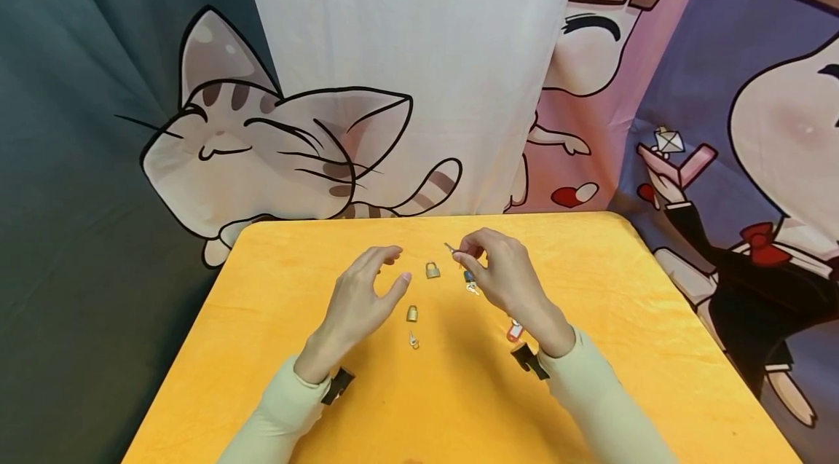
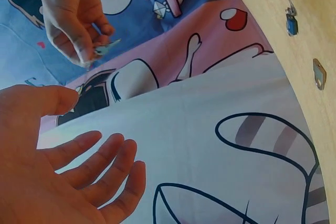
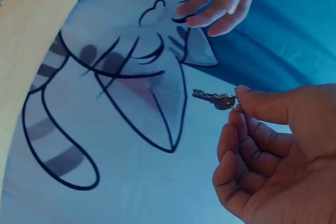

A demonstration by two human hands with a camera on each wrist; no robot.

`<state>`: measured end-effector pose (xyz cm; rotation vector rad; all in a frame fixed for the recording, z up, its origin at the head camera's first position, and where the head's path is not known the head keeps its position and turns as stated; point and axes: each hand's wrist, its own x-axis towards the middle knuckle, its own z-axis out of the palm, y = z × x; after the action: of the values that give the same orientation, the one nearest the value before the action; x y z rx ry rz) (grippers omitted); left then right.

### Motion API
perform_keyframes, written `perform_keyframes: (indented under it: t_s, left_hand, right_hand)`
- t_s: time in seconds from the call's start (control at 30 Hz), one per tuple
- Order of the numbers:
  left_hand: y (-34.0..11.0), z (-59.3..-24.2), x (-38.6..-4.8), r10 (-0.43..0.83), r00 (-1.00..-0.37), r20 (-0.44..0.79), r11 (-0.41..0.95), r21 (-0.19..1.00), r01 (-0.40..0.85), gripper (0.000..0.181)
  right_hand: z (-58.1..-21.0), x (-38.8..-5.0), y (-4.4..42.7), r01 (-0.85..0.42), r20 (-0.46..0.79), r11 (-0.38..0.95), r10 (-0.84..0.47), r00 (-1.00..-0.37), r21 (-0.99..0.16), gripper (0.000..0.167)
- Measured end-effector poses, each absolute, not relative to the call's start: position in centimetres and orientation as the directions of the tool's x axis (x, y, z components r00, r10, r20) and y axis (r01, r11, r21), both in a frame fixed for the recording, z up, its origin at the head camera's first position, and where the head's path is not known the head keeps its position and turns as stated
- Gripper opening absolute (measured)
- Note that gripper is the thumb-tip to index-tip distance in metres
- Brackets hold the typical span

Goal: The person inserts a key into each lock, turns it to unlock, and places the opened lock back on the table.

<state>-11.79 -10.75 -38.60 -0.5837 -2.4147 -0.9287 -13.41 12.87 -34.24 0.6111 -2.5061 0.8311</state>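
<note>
My right hand (image 1: 503,271) pinches a ring with small silver keys (image 3: 212,99) between thumb and forefinger, raised over the table; the keys point left in the head view. Opposite, my left hand (image 1: 357,296) hovers with fingers spread and thumb apart, holding nothing. Between the hands lies a brass padlock (image 1: 432,271), its shackle upward in the head view. Nearer stands a smaller brass padlock (image 1: 411,314), with a pair of keys (image 1: 414,341) just below it. Beside the right hand is a blue padlock (image 1: 469,277) with silver keys (image 1: 472,288) next to it.
A red-rimmed tag (image 1: 515,331) lies partly under my right wrist. Something small and dark shows behind my left fingers, too hidden to name. The yellow cloth-covered table (image 1: 419,406) ends at a printed cartoon curtain (image 1: 406,27).
</note>
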Motion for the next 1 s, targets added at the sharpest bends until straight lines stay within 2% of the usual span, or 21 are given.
perform_keyframes:
  t_s: [0.47,0.63,1.0]
  left_hand:
    - [-8.9,-37.2,-11.5,0.254,-0.757,0.601,0.447,0.622,0.644,0.023]
    - [-8.1,-36.9,-11.3,0.274,-0.764,0.584,0.392,0.658,0.643,0.019]
    - [-7.1,-36.4,-10.9,0.294,-0.761,0.578,0.345,0.679,0.648,0.014]
  right_hand:
    - [-33.5,-10.7,13.1,-0.647,0.632,0.668,-0.330,-0.701,-0.368,0.014]
    - [-33.7,-10.2,12.9,-0.682,0.647,0.642,-0.360,-0.672,-0.351,0.014]
    - [-33.9,-9.5,12.6,-0.689,0.638,0.637,-0.380,-0.670,-0.345,0.014]
